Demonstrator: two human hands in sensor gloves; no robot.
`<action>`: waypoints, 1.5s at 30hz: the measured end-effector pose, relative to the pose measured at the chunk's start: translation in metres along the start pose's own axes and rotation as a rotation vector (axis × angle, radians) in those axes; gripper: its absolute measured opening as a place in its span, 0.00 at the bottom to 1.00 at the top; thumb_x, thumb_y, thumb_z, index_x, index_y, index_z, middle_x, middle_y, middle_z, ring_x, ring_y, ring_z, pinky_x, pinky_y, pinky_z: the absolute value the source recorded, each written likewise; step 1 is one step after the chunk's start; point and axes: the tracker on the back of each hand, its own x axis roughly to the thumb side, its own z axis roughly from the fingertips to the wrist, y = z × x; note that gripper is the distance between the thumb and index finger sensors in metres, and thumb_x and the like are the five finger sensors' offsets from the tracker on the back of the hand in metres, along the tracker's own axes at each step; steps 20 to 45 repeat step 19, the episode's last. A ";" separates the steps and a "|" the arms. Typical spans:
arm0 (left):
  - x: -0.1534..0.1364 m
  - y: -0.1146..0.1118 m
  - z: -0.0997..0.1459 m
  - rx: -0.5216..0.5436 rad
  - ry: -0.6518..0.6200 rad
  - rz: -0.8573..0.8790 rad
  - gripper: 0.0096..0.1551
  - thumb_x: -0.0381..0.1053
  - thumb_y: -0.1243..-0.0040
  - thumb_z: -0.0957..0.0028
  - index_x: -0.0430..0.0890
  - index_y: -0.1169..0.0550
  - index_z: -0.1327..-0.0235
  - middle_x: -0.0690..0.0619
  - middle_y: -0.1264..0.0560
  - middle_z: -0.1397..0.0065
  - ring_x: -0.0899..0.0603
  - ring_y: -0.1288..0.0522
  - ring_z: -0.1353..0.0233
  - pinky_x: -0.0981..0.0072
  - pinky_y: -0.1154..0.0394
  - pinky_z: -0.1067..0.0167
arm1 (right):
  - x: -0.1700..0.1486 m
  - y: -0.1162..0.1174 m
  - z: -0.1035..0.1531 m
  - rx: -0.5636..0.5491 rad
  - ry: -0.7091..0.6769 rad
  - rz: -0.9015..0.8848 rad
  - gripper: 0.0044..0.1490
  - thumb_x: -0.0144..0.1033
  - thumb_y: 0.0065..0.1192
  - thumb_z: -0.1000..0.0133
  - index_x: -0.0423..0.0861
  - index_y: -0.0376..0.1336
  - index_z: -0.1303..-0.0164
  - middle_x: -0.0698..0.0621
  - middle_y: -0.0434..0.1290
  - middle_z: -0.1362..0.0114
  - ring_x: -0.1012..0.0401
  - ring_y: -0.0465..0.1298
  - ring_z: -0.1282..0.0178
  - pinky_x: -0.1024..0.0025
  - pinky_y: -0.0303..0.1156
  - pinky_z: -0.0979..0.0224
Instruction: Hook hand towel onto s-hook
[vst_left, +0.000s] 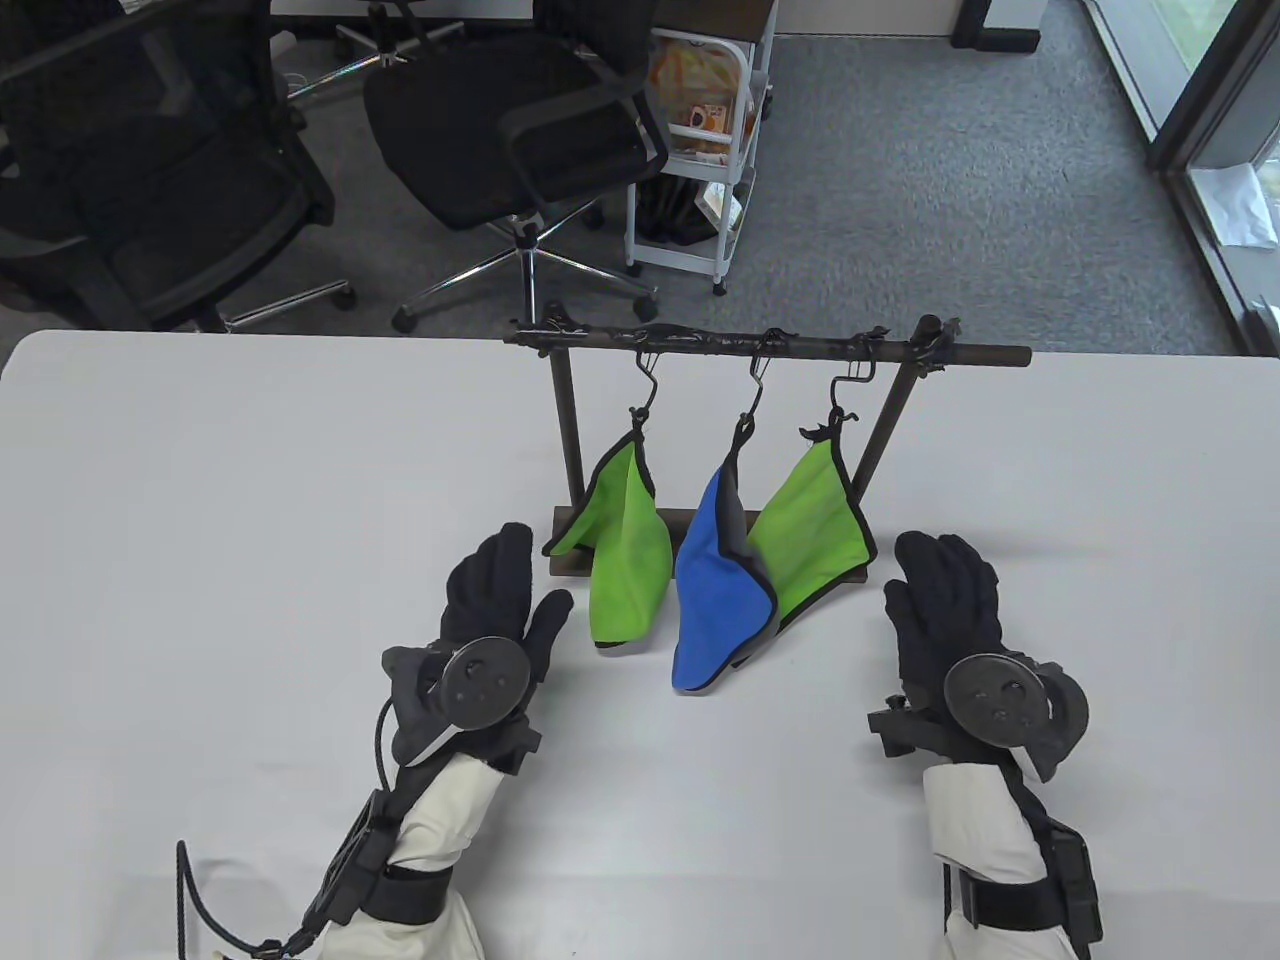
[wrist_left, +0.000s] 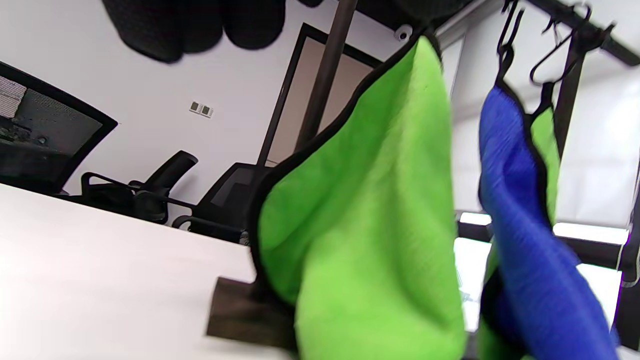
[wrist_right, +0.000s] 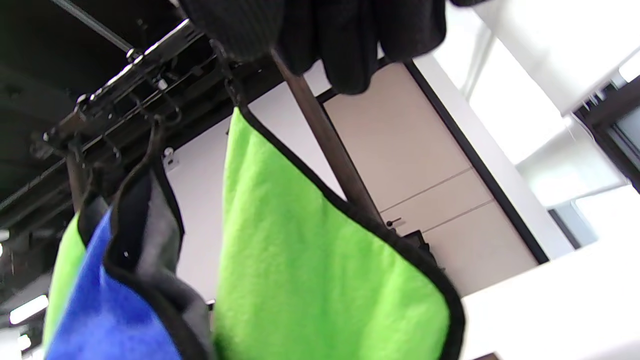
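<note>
No readable writing I can see. Three towels on three s-hooks: green towel (vst_left: 625, 560) left, blue towel (vst_left: 722, 610) middle, green right. My left hand (vst_left: 497, 620) and right hand (vst_left: 945, 605) are open, holding nothing.

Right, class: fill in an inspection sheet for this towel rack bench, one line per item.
Surface: white table, bare around the rack.
Job's things: rack with three s-hooks; left green towel, blue towel and right green towel each hang from one.
Clutter: nothing seen.
Grippers: left hand and right hand open, holding nothing, either side of the towels.
Cables: black cable at the left forearm.
Surroundings: office chairs, white cart, grey carpet.
</note>
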 end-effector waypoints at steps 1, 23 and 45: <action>-0.002 -0.003 0.001 -0.012 0.003 -0.006 0.46 0.62 0.57 0.38 0.39 0.50 0.14 0.32 0.43 0.16 0.21 0.40 0.23 0.38 0.32 0.30 | 0.001 0.001 0.001 0.001 -0.014 0.024 0.33 0.36 0.51 0.36 0.40 0.54 0.20 0.35 0.60 0.21 0.38 0.52 0.18 0.36 0.43 0.21; -0.023 -0.027 0.014 -0.215 0.039 -0.291 0.50 0.66 0.63 0.39 0.43 0.60 0.13 0.30 0.63 0.13 0.19 0.66 0.20 0.20 0.57 0.29 | -0.008 0.016 0.011 0.114 -0.057 0.267 0.40 0.47 0.44 0.35 0.44 0.44 0.14 0.38 0.44 0.12 0.43 0.30 0.17 0.38 0.27 0.25; -0.023 -0.027 0.014 -0.215 0.039 -0.291 0.50 0.66 0.63 0.39 0.43 0.60 0.13 0.30 0.63 0.13 0.19 0.66 0.20 0.20 0.57 0.29 | -0.008 0.016 0.011 0.114 -0.057 0.267 0.40 0.47 0.44 0.35 0.44 0.44 0.14 0.38 0.44 0.12 0.43 0.30 0.17 0.38 0.27 0.25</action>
